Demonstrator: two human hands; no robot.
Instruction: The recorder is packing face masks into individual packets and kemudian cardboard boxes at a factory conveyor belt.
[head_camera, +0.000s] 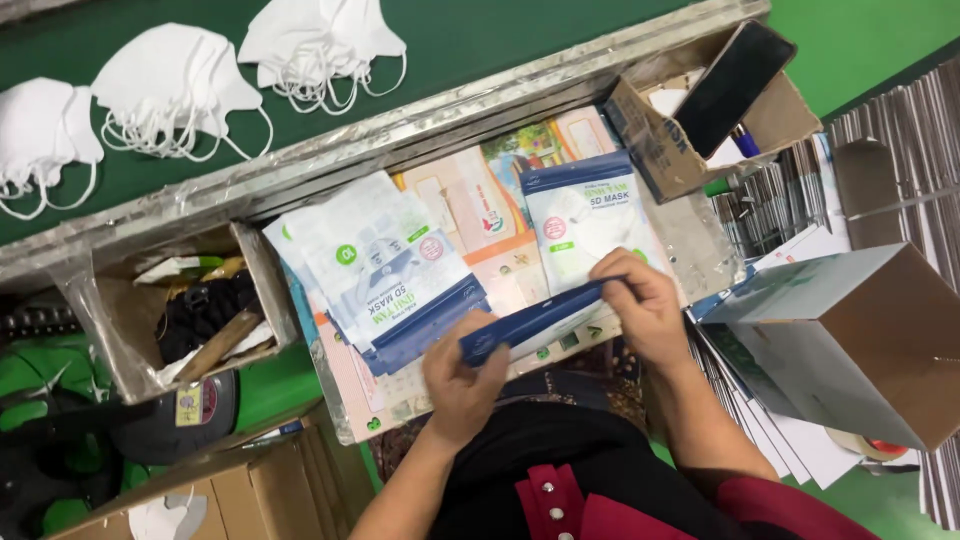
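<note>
Beside the mask pouch (585, 225), on its right, stands the largest thing, a folded carton (850, 340) with a pale printed face, tilted on a fan of flat carton blanks (765, 205); above the pouch runs the green belt (480, 40) with bundles of white masks (175, 85); left of the pouch lies a loose stack of the same pouches (385, 265), and further left an open brown box (130, 345) of odds and ends; above and right of the pouch a small box (665, 150) props a dark phone (733, 88). The pouch itself lies flat on the bench (520, 270), its blue sealing strip lifted toward the person between both hands.

Risks, as I judge them: the strip is pinched only at its ends, so uneven pressing could leave the seal crooked or partly open; the neighbouring stack sits slanted and near the left wrist, and a nudge could slide it off; the tilted carton could tip onto the work.

Left hand (462, 372): palm down, grip pressed together, thumb and fingers pinching the strip's left end. Right hand (640, 305): wrist bent inward, fingers curled, grip pinching the strip's right end against the pouch.
</note>
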